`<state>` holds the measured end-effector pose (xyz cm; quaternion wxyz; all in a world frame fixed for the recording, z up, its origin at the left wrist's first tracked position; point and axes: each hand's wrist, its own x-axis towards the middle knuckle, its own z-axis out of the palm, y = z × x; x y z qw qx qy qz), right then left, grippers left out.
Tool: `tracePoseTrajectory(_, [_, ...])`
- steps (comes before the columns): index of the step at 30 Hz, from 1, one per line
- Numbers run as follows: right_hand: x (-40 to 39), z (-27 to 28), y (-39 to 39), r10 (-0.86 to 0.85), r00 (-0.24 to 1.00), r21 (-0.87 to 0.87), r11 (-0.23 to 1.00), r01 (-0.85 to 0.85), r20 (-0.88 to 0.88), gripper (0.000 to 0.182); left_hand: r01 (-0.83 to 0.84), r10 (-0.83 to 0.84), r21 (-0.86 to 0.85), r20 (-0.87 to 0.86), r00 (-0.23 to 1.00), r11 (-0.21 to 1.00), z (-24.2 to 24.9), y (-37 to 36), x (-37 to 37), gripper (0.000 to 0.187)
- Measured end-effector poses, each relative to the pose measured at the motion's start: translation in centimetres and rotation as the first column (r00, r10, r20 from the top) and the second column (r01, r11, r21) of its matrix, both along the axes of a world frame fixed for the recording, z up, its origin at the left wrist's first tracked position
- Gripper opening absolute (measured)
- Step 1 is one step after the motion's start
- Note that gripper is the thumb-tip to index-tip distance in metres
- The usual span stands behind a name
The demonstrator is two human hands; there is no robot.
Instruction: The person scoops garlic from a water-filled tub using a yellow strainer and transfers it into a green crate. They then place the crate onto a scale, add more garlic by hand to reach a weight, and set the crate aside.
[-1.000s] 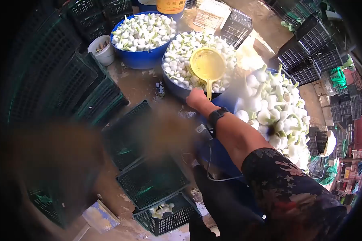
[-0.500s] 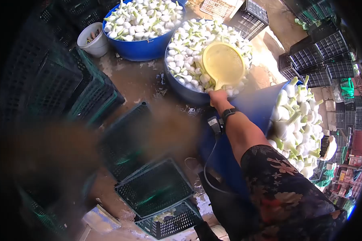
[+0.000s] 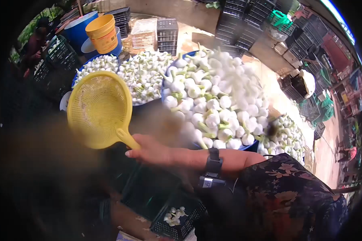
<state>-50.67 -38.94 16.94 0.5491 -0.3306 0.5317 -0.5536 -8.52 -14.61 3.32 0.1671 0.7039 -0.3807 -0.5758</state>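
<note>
My right hand (image 3: 151, 150) is closed around the handle of a yellow plastic colander (image 3: 98, 96), and the colander looks empty inside. A black watch-like device sits on that wrist, below a dark floral sleeve (image 3: 285, 184). Just beyond the forearm stands a blue tub heaped with white garlic bulbs (image 3: 217, 108) on short green stems. Behind the colander, more garlic bulbs (image 3: 147, 74) fill another tub. My left hand does not show.
Dark plastic crates (image 3: 181, 211), one holding a few bulbs, lie low near my body. A yellow bucket (image 3: 102, 34) and a blue barrel stand at the back left. Crate stacks (image 3: 245, 24) line the back. A person (image 3: 37, 46) is at the far left.
My right hand has swung the colander from over a garlic tub to the left and nearer, its handle still gripped. The view has turned, bringing the heaped tub to the middle.
</note>
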Motion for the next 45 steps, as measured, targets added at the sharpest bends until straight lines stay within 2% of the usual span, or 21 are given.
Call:
tracePoseTrajectory(2, [2.6, 0.4, 12.8, 0.049, 0.933, -0.196, 0.973, -0.126, -0.358, 0.023, 0.033, -0.1, -0.231, -0.284, 0.954, 0.972, 1.2, -4.8, -1.0, 0.052])
tracePoseTrajectory(5, [5.2, 2.0, 29.8, 0.276, 0.75, 0.04, 0.948, -0.316, -0.601, 0.029, 0.059, -0.283, -0.351, -0.634, 0.719, 0.934, 9.2, -5.6, -6.6, 0.09])
tracePoseTrajectory(7, [6.2, 2.9, 37.3, 0.272, 0.683, 0.076, 0.95, -0.303, -0.678, 0.029, 0.037, -0.26, -0.313, -0.712, 0.652, 0.949, 12.4, -3.1, -10.4, 0.074])
tracePoseTrajectory(10, [7.3, 4.7, 45.5, 0.36, 0.695, 0.313, 0.928, -0.201, -0.622, 0.039, 0.17, -0.361, -0.337, -0.66, 0.659, 0.926, 11.5, -0.2, -12.6, 0.055])
tracePoseTrajectory(12, [7.9, 4.8, 49.3, -0.047, 0.799, 0.017, 0.997, 0.071, -0.599, 0.058, 0.205, -0.359, -0.301, -0.665, 0.655, 0.931, 13.1, 3.1, -16.1, 0.046])
tracePoseTrajectory(14, [6.7, 3.7, 52.3, -0.21, 0.904, 0.041, 0.969, 0.242, -0.373, 0.068, 0.366, -0.458, -0.288, -0.676, 0.577, 0.885, 14.1, 5.9, -19.9, 0.044])
tracePoseTrajectory(16, [4.8, 5.9, 55.8, -0.382, 0.89, 0.358, 0.89, 0.282, 0.248, 0.063, 0.514, -0.53, -0.271, -0.709, 0.465, 0.814, 14.5, 8.9, -23.9, 0.043])
tracePoseTrajectory(18, [3.1, 7.2, 59.0, -0.497, 0.847, 0.396, 0.828, 0.397, 0.191, 0.053, 0.585, -0.52, -0.228, -0.756, 0.397, 0.778, 14.4, 11.9, -28.4, 0.041])
tracePoseTrajectory(22, [-2.9, 7.1, 65.3, -0.748, 0.553, 0.396, 0.412, 0.82, -0.367, 0.045, 0.677, -0.65, -0.291, -0.668, 0.362, 0.676, 9.9, 17.3, -36.6, 0.061])
tracePoseTrajectory(23, [-4.5, 7.5, 66.7, -0.631, 0.42, 0.31, 0.284, 0.907, -0.653, 0.055, 0.667, -0.631, -0.26, -0.664, 0.401, 0.698, 7.5, 18.1, -37.7, 0.063])
tracePoseTrajectory(25, [-8.5, 3.5, 71.0, -0.155, 0.107, 0.057, 0.299, 0.953, -0.982, 0.081, 0.68, -0.541, -0.098, -0.692, 0.478, 0.727, 7.1, 20.3, -39.8, 0.065])
tracePoseTrajectory(28, [-11.7, -0.3, 72.0, 0.067, 0.374, 0.38, 0.217, 0.899, -0.925, 0.084, 0.71, -0.604, -0.13, -0.643, 0.471, 0.692, 5.1, 22.7, -41.8, 0.071])
tracePoseTrajectory(29, [-12.2, 0.5, 70.4, 0.091, 0.504, 0.509, 0.248, 0.824, -0.859, 0.085, 0.755, -0.761, -0.228, -0.424, 0.491, 0.615, 4.9, 23.4, -42.5, 0.074])
tracePoseTrajectory(30, [-13.0, -0.2, 69.5, 0.098, 0.518, 0.524, 0.251, 0.814, -0.85, 0.085, 0.805, -0.859, -0.298, -0.177, 0.481, 0.512, 4.6, 24.0, -43.2, 0.078])
tracePoseTrajectory(32, [-15.3, -1.6, 68.7, 0.104, 0.544, 0.55, 0.28, 0.787, -0.832, 0.085, 0.737, -0.818, -0.356, -0.227, 0.529, 0.575, 1.7, 25.1, -44.2, 0.089])
tracePoseTrajectory(34, [-17.9, -2.4, 70.1, 0.112, 0.49, 0.497, 0.342, 0.798, -0.865, 0.082, 0.85, -0.836, -0.324, 0.232, 0.498, 0.416, -0.5, 26.2, -45.7, 0.098])
tracePoseTrajectory(35, [-19.0, -0.7, 69.7, 0.017, 0.613, 0.588, 0.307, 0.749, -0.79, 0.08, 0.813, -0.79, -0.425, 0.292, 0.54, 0.398, -3.1, 26.9, -45.8, 0.105])
tracePoseTrajectory(39, [-20.8, -3.2, 70.3, -0.065, 0.66, 0.57, 0.446, 0.69, -0.749, 0.073, 0.747, -0.725, -0.364, 0.226, 0.651, 0.557, -5.1, 27.2, -49.6, 0.104])
tracePoseTrajectory(41, [-18.4, -5.3, 71.2, 0.055, 0.537, 0.479, 0.533, 0.697, -0.842, 0.076, 0.77, -0.794, -0.428, 0.171, 0.583, 0.473, -5.4, 28.0, -49.7, 0.098])
tracePoseTrajectory(43, [-17.7, -4.1, 71.1, 0.124, 0.623, 0.591, 0.5, 0.633, -0.773, 0.077, 0.843, -0.87, -0.43, 0.213, 0.444, 0.324, -4.3, 28.4, -49.5, 0.088])
tracePoseTrajectory(45, [-17.9, -3.3, 72.3, 0.124, 0.622, 0.581, 0.532, 0.616, -0.773, 0.077, 0.8, -0.879, -0.449, 0.064, 0.473, 0.398, 0.0, 28.1, -48.5, 0.085])
